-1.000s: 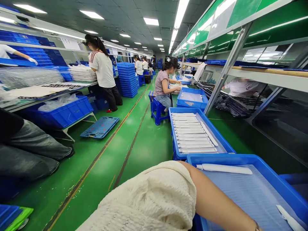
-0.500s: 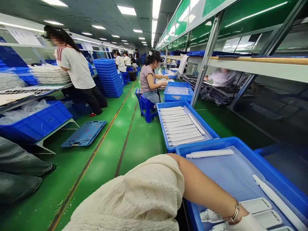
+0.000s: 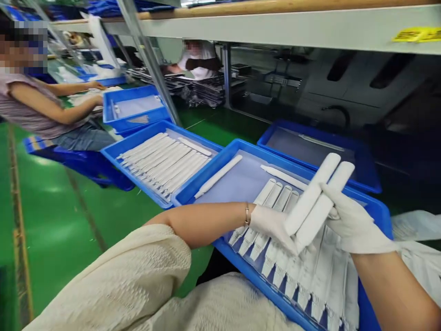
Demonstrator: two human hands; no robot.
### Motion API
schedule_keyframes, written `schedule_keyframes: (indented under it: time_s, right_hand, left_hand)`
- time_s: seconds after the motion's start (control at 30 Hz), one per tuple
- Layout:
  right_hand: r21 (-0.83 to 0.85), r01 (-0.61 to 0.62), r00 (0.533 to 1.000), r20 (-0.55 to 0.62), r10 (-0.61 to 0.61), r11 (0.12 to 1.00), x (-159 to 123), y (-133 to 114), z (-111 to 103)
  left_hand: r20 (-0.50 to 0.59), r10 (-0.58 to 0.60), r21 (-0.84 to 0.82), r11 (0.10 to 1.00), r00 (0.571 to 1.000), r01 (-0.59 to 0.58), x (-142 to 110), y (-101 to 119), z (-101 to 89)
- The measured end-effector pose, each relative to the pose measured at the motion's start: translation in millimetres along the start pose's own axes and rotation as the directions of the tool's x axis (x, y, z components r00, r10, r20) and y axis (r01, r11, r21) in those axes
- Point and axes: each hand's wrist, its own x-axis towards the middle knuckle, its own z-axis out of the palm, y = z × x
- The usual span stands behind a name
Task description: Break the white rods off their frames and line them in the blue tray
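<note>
My left hand (image 3: 274, 226), in a white glove, is closed around the near ends of two long white plastic pieces (image 3: 314, 195) held side by side. On their right side my right hand (image 3: 354, 220), also gloved, grips them with its fingers. The two pieces are raised above a blue tray (image 3: 237, 264), tilted with their rounded ends pointing away from me. Below lies a row of similar white pieces (image 3: 280, 197) with toothed, narrowed ends towards me. Two single pieces lie farther back in this tray, one white piece (image 3: 220, 174) near its left side.
Left of my tray, touching it, a second blue tray (image 3: 161, 202) holds a row of white pieces. Another blue tray (image 3: 319, 151) lies behind in shadow. A seated person (image 3: 37, 101) works at the left. A metal post (image 3: 148, 55) and a shelf edge (image 3: 275, 30) stand beyond.
My view has swung right and down towards the tray. Both gloved hands now show, with two white pieces lifted between them; before, only my left arm and part of its glove were visible.
</note>
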Motion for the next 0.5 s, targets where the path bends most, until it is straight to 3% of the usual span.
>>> schedule_keyframes:
  time_s: [0.13, 0.37, 0.5]
  right_hand:
    - [0.168, -0.109, 0.994, 0.0, 0.11, 0.98, -2, -1, 5]
    - [0.208, -0.06, 0.998, -0.002, 0.062, 0.976, -1, -4, 9]
    - [0.165, -0.008, 1.0, -0.024, 0.012, 0.986, -1, -5, 5]
  left_hand:
    - [0.035, -0.034, -0.046, 0.998, 0.999, 0.035, -5, 3, -1.7]
    - [0.011, -0.068, -0.054, 0.996, 0.998, 0.068, -6, 11, 2.6]
    - [-0.086, -0.111, -0.151, 0.984, 0.99, 0.097, -6, 13, 7.7]
